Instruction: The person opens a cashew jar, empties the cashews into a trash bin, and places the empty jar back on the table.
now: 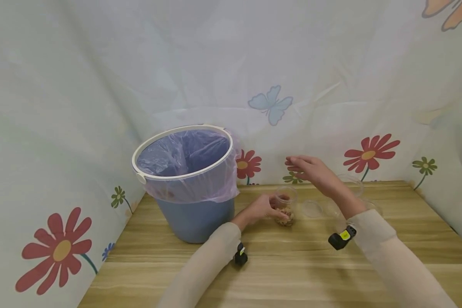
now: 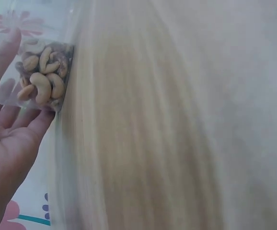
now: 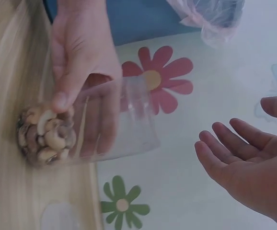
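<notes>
A clear plastic jar (image 3: 129, 129), with cashews and other nuts (image 3: 47, 136) filling its lower part, stands upright on the table in the head view. My left hand (image 1: 261, 208) grips it from the left, thumb on the near side and fingers around the far side. The left wrist view shows the nuts (image 2: 43, 74) through the jar wall, between thumb and fingers. Above and to the right of the jar's mouth, my right hand (image 1: 315, 173) is raised in the air. Its fingers are loosely extended and hold nothing, apart from the jar in the right wrist view.
Left of the jar stands a blue bin (image 1: 200, 218) with a white rim and a pinkish plastic liner (image 1: 200, 192). A clear round lid (image 1: 312, 208) lies right of the jar. More clear plastic containers (image 1: 352, 182) are partly hidden behind the right forearm. A flower-printed curtain (image 1: 215, 64) borders the table.
</notes>
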A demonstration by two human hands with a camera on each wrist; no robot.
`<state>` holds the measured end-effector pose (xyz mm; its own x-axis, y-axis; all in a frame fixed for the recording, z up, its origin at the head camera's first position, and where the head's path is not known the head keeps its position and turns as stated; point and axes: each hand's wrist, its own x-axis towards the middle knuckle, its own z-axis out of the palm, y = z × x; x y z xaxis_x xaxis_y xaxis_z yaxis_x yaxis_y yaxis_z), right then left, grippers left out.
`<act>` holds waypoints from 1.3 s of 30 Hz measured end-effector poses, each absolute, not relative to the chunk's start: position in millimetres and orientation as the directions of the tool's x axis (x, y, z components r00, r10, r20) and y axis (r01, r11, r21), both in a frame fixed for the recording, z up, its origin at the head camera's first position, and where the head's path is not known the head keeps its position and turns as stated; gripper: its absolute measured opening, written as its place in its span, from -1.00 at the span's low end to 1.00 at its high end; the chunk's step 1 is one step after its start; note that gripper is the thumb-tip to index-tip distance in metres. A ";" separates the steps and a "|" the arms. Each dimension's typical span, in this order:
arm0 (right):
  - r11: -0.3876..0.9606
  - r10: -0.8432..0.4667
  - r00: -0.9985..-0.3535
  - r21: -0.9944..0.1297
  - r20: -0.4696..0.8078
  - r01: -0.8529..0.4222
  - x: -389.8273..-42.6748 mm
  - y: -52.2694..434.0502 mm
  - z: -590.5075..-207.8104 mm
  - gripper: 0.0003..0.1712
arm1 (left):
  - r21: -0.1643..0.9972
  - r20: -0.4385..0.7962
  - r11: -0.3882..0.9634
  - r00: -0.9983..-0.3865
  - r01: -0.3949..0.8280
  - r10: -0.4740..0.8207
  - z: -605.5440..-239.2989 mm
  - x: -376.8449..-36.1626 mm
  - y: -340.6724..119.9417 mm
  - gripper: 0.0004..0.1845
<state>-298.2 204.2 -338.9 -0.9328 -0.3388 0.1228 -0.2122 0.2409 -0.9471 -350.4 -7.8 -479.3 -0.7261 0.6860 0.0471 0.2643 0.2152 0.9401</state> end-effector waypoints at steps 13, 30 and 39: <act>0.251 -0.361 -0.924 -0.940 0.129 -0.230 -297.1 196.9 -318.2 -0.31 | 0.944 0.104 0.184 -0.774 0.275 0.624 -457.4 -336.8 -5.2 -0.38; 0.264 -0.405 -0.902 -0.925 0.150 -0.272 -295.5 189.1 -291.8 -0.31 | 0.902 0.139 0.246 -0.778 0.355 0.613 -402.1 -310.1 -36.0 -0.30; 0.253 -0.431 -0.891 -0.927 0.146 -0.275 -296.9 170.8 -286.4 -0.35 | 0.898 0.109 0.258 -0.748 0.356 0.655 -372.9 -288.8 -62.1 -0.29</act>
